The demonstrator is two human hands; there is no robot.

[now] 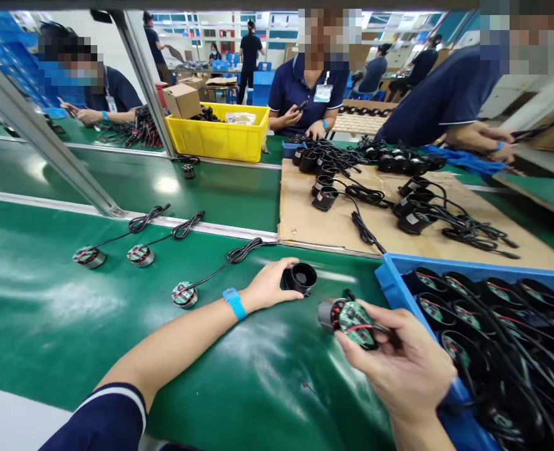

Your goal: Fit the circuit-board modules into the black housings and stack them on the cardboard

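My left hand (274,285), with a blue wrist strap, has its fingers around the side of a black round housing (301,278) that stands on the green bench (239,376). My right hand (399,357) grips a motor unit (347,319) with a silver rim and a green circuit board facing me; its black cable runs into the palm. The motor unit is apart from the housing, to its right and nearer to me. Left of my hands, a similar board unit (184,294) with a coiled cable lies on the bench.
At the right stands a blue crate (389,275) of housings with boards and cables. Cardboard (305,219) beyond it bears several black housings. Further left lie two board units (140,255). A yellow bin (218,141) and several people are across the bench.
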